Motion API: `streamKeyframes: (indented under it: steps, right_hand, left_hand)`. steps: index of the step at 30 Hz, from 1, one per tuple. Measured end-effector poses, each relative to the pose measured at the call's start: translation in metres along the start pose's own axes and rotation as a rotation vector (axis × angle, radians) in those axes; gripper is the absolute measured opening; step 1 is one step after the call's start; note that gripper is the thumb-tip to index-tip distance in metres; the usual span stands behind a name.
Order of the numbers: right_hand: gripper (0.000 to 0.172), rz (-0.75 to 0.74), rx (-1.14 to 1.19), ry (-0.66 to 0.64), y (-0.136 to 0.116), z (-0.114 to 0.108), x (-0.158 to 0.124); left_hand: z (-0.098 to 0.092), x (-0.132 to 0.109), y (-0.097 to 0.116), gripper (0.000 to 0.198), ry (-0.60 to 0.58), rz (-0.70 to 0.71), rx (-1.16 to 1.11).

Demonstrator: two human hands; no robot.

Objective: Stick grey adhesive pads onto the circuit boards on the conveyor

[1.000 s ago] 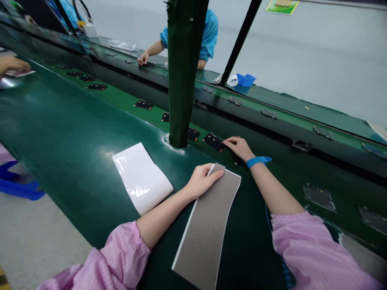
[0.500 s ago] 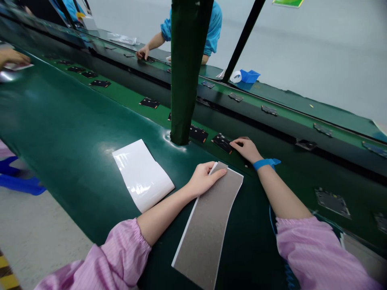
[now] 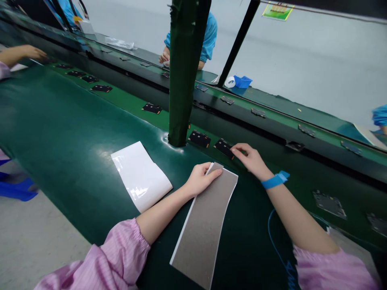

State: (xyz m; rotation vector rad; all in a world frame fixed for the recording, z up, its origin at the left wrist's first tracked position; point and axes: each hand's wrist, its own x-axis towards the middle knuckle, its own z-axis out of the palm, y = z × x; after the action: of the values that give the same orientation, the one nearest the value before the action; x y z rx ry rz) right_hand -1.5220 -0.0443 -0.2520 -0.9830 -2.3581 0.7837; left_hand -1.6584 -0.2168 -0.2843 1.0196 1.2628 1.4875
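My left hand [image 3: 203,177] is closed on the top end of a long grey sheet [image 3: 203,225] with a white backing, thumb above and fingers underneath. A small grey strip sticks up past the sheet's top edge beside my thumb. With thumb and forefinger pinched together, my right hand [image 3: 250,160] is at the right end of a black circuit board [image 3: 223,147] lying on the green line; the exact grip at its edge is partly hidden. Around that wrist is a blue strap [image 3: 275,179]. Just left of this board lies another black circuit board [image 3: 199,139].
A glossy white sheet [image 3: 142,177] lies on the green table mat [image 3: 75,121]. A green-wrapped post [image 3: 183,76] rises near the boards. More boards [image 3: 329,203] lie along the line. Co-workers' hands [image 3: 32,52] show at far left and across the line. A blue cord [image 3: 273,237] hangs at right.
The view has shifted slightly. My right hand stays at the board's end, its forearm swung a little right. The left co-worker's hand has reached toward the line; the one opposite has drawn back behind the post.
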Motion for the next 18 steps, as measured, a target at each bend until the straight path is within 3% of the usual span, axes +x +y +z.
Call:
streamKeyframes:
  steps: [4,8,14,18]
  right_hand:
    - [0.04,-0.088,0.054,-0.166,-0.034,0.006,-0.033]
    - [0.038,-0.069,0.058,-0.183,-0.046,0.008,-0.041]
    - [0.033,-0.126,-0.015,-0.133,-0.042,0.008,-0.038]
    - [0.032,-0.094,-0.07,0.006,-0.02,0.007,-0.003]
  left_hand:
    - [0.0,0.0,0.0,0.032,0.021,0.018,0.005]
    - [0.0,0.0,0.001,0.033,0.016,0.023,0.025]
    - [0.001,0.0,0.001,0.032,0.019,-0.003,0.042]
    - [0.0,0.0,0.0,0.03,0.01,-0.028,0.011]
